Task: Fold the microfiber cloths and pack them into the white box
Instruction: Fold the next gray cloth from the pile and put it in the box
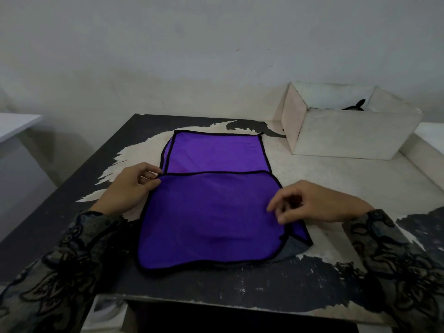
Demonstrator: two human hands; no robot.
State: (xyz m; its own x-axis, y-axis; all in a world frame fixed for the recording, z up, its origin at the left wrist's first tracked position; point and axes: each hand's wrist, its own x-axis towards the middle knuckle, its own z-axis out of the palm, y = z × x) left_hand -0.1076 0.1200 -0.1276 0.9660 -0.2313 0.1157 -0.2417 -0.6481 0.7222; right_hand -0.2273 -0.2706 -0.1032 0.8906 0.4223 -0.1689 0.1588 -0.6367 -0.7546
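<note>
Cloth (211,212), purple with black trim, lies mid-table (336,179), its long axis running near to far, the near half doubled over to a hem across the middle; white box (348,131) stands at far right. Left hand (127,186) pinches the hem's left corner; right hand (312,203), fingers loosely curled, grasps nothing, just touching the right edge. Next fold likely runs toward the far end

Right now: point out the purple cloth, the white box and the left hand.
purple cloth (211,219), head view, middle of the folded-over near flap.
white box (348,133), head view, front wall.
left hand (129,188), head view, back of the hand.
</note>
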